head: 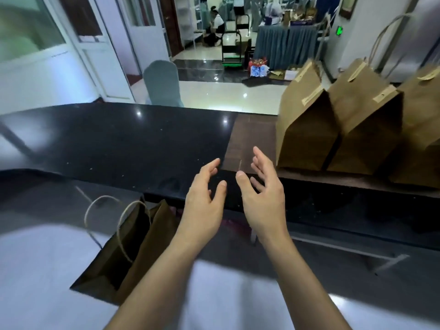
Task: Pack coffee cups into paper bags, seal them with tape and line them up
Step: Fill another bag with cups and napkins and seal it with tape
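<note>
Three sealed brown paper bags stand side by side at the right of the raised black counter: the nearest bag [307,129], a middle bag [364,125] and a third bag [421,139] cut off by the frame edge. Strips of tape cross their folded tops. An open brown paper bag [133,248] with twine handles stands on the lower surface at the left. My left hand [204,201] and my right hand [264,194] hover palms facing each other over the counter's near edge, fingers relaxed, holding nothing. No coffee cup is visible.
The black counter [119,144] stretches to the left, with a brown inlaid patch [252,139] under the bags. A lower white-lit surface [35,270] lies near me. Beyond the counter are a covered chair [162,82], a trolley and a person crouching far back.
</note>
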Demonstrator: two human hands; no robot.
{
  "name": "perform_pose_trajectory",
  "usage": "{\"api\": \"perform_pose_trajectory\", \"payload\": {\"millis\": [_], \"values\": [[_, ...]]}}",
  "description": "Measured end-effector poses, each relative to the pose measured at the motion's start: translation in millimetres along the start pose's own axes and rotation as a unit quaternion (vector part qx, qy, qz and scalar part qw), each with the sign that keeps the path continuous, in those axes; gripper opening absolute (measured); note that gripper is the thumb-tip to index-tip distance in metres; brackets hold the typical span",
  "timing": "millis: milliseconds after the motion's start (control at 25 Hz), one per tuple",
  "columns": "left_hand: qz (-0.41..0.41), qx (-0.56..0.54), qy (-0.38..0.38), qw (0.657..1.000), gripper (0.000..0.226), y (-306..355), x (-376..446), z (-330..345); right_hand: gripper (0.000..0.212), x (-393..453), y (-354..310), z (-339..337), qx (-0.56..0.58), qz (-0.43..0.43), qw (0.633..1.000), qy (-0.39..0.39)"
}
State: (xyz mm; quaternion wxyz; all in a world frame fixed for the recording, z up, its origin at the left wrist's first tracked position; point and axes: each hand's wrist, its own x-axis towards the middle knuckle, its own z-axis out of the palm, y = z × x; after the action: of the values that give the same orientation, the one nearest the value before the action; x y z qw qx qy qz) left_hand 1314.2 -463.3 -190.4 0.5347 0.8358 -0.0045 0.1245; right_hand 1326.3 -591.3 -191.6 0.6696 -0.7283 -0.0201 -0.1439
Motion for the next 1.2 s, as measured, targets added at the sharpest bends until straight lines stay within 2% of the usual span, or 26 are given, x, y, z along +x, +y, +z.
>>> {"api": "perform_pose_trajectory", "payload": {"millis": [440,600,760,1040,1200], "values": [[0.065,0.080,0.083,0.991,0.050,6.2,-80.0,-96.1,0.054,-37.1,-1.5,81.4,0.020,0.019,0.993,-0.112],[0.056,0.108,0.163,0.979,0.043,-3.3,-110.9,-116.4,0.044,-42.0,8.0,108.1,-0.008,0.023,0.989,-0.149],[0.034,0.178,0.240,0.954,0.032,-19.9,-134.0,-134.2,0.031,-41.4,22.3,125.7,-0.032,0.026,0.987,-0.154],[-0.095,0.272,0.209,0.935,0.026,-52.4,-161.6,-130.1,0.026,-49.4,36.3,136.1,-0.043,0.047,0.978,-0.201],[-0.155,0.338,0.125,0.920,0.027,-65.8,-174.1,-127.0,0.027,-52.3,41.2,135.1,-0.129,0.022,0.962,-0.241]]}}
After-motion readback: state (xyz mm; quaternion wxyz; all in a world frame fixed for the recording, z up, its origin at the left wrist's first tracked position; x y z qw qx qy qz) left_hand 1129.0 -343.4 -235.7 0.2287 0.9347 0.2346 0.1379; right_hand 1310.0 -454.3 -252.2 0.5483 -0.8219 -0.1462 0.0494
